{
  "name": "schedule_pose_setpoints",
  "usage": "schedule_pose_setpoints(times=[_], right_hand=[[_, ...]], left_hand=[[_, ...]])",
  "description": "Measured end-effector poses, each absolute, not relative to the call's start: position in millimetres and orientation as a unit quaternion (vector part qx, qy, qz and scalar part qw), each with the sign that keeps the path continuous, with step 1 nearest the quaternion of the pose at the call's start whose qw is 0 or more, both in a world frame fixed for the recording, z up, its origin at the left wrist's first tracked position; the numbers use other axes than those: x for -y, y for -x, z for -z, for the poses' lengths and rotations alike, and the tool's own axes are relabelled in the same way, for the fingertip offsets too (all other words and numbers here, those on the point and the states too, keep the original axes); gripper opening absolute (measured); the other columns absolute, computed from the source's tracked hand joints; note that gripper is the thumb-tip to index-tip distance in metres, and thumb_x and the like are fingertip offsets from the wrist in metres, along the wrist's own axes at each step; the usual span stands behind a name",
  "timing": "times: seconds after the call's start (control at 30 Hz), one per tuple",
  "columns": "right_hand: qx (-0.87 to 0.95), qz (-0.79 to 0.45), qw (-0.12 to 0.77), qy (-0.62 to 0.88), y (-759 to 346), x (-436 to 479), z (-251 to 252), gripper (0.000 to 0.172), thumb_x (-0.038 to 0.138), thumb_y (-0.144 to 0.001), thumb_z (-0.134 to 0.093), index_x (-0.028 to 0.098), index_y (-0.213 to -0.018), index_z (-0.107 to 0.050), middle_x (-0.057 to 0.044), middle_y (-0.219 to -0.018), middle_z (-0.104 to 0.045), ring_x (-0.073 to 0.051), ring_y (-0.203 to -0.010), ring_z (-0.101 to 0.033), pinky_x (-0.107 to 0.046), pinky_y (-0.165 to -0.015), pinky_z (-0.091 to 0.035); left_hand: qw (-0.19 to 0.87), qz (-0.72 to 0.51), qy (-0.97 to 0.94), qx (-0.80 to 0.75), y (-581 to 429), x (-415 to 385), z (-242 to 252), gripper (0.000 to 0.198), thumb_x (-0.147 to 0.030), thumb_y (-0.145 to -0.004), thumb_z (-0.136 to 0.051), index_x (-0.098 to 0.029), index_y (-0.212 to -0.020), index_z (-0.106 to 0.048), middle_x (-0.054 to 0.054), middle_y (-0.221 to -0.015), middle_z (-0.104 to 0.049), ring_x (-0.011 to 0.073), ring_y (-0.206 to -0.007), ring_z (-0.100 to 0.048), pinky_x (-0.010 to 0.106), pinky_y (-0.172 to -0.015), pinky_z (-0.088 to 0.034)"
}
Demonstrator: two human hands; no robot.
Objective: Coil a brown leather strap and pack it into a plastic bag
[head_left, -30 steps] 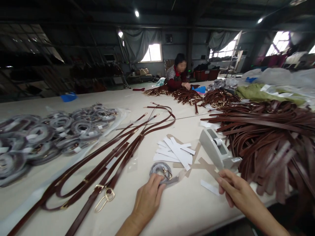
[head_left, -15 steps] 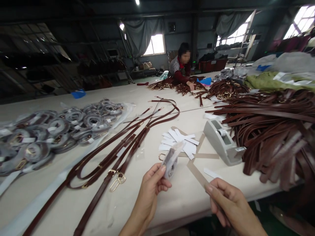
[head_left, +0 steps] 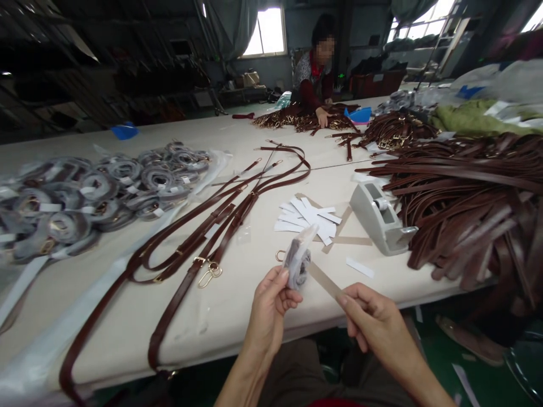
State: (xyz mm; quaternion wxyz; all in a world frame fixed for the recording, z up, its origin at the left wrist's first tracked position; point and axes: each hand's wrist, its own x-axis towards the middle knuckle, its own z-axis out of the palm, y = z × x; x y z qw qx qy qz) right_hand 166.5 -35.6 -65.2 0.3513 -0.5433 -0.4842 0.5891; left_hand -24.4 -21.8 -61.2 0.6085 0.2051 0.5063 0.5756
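My left hand point(head_left: 271, 299) pinches a coiled strap wrapped in grey film point(head_left: 298, 261), held upright above the table's near edge. A gold clasp ring peeks out at its left side. My right hand point(head_left: 373, 319) holds one end of a strip of tape point(head_left: 323, 280) that runs up to the wrapped coil. Both hands hover just in front of the white table point(head_left: 237, 316).
A grey tape dispenser point(head_left: 379, 217) and a fan of white paper labels point(head_left: 309, 217) lie ahead. Loose brown leather straps point(head_left: 203, 243) stretch across the middle, a large strap pile point(head_left: 466, 198) fills the right, wrapped coils point(head_left: 97, 192) heap at left. Another person point(head_left: 318, 73) works at the far end.
My left hand lifted the wrapped coil off the table and stood it upright. My right hand brought a tape strip from the dispenser toward the coil. The view tilted down.
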Motion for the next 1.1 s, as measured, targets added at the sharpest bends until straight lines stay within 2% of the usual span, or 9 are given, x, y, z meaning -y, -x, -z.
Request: schedule_pose_setpoints(times=[0.2,0.33,0.5,0.57,0.67,0.8,0.87,0.97,1.1], right_hand=[[0.525,-0.549,0.31,0.571,-167,36,65,0.042,0.059,-0.083,-0.055,0.019,-0.07,-0.057,0.004,-0.045,-0.049,-0.008,-0.034,-0.037,-0.02,-0.037,-0.023],[0.533,-0.554,0.305,0.562,-163,30,70,0.038,0.053,-0.085,-0.054,0.02,-0.068,-0.055,0.005,-0.046,-0.048,-0.007,-0.036,-0.036,-0.02,-0.037,-0.022],[0.496,-0.602,0.335,0.529,-158,22,76,0.043,0.059,-0.084,-0.058,0.018,-0.072,-0.058,0.005,-0.046,-0.051,-0.006,-0.033,-0.037,-0.018,-0.037,-0.022],[0.472,-0.63,0.348,0.51,-157,22,81,0.047,0.063,-0.081,-0.062,0.017,-0.074,-0.06,0.004,-0.046,-0.053,-0.006,-0.033,-0.038,-0.017,-0.036,-0.022],[0.434,-0.659,0.373,0.488,-156,21,89,0.052,0.067,-0.078,-0.066,0.016,-0.075,-0.06,0.002,-0.049,-0.057,-0.006,-0.033,-0.043,-0.016,-0.035,-0.024],[0.399,-0.666,0.4,0.486,-153,19,95,0.056,0.07,-0.073,-0.069,0.015,-0.071,-0.059,0.003,-0.049,-0.055,-0.006,-0.032,-0.042,-0.016,-0.035,-0.025],[0.398,-0.668,0.401,0.485,-153,18,94,0.057,0.071,-0.072,-0.07,0.015,-0.071,-0.06,0.002,-0.048,-0.055,-0.006,-0.032,-0.042,-0.016,-0.035,-0.025],[0.418,-0.671,0.385,0.476,-157,19,94,0.058,0.072,-0.072,-0.07,0.015,-0.067,-0.058,0.001,-0.049,-0.056,-0.006,-0.033,-0.044,-0.016,-0.036,-0.029],[0.452,-0.698,0.327,0.448,-169,21,99,0.057,0.071,-0.073,-0.07,0.015,-0.075,-0.06,-0.001,-0.056,-0.063,-0.008,-0.036,-0.049,-0.018,-0.038,-0.034]], left_hand=[[0.597,-0.577,-0.225,-0.51,24,21,63,0.041,-0.045,-0.067,-0.083,-0.016,-0.085,-0.06,-0.004,-0.067,-0.059,0.0063,-0.048,-0.054,0.015,-0.045,-0.038],[0.583,-0.553,-0.283,-0.523,21,25,66,0.035,-0.046,-0.075,-0.076,-0.016,-0.087,-0.063,-0.003,-0.057,-0.059,0.0081,-0.05,-0.054,0.015,-0.049,-0.039],[0.551,-0.495,-0.41,-0.532,14,31,71,0.034,-0.049,-0.085,-0.067,-0.015,-0.094,-0.064,-0.002,-0.054,-0.059,0.0097,-0.052,-0.053,0.017,-0.055,-0.043],[0.561,-0.49,-0.413,-0.524,10,32,72,0.037,-0.05,-0.083,-0.07,-0.017,-0.096,-0.06,-0.001,-0.066,-0.062,0.0089,-0.05,-0.054,0.019,-0.052,-0.044],[0.588,-0.511,-0.383,-0.497,5,33,77,0.053,-0.049,-0.078,-0.076,-0.021,-0.114,-0.05,-0.002,-0.087,-0.061,0.0077,-0.046,-0.056,0.019,-0.045,-0.043],[0.622,-0.51,-0.352,-0.477,0,32,84,0.093,-0.049,-0.077,-0.078,-0.027,-0.147,-0.022,-0.004,-0.085,-0.056,0.0092,-0.045,-0.058,0.019,-0.042,-0.042],[0.633,-0.489,-0.361,-0.479,1,31,85,0.085,-0.051,-0.076,-0.078,-0.025,-0.142,-0.032,-0.003,-0.088,-0.057,0.009,-0.044,-0.058,0.019,-0.042,-0.041],[0.64,-0.446,-0.407,-0.476,5,31,79,0.049,-0.055,-0.079,-0.073,-0.017,-0.106,-0.056,-0.001,-0.082,-0.059,0.0075,-0.046,-0.056,0.018,-0.044,-0.039],[0.615,-0.43,-0.442,-0.492,12,32,70,0.044,-0.057,-0.082,-0.069,-0.016,-0.086,-0.054,-0.004,-0.057,-0.055,0.0081,-0.046,-0.051,0.017,-0.047,-0.033]])
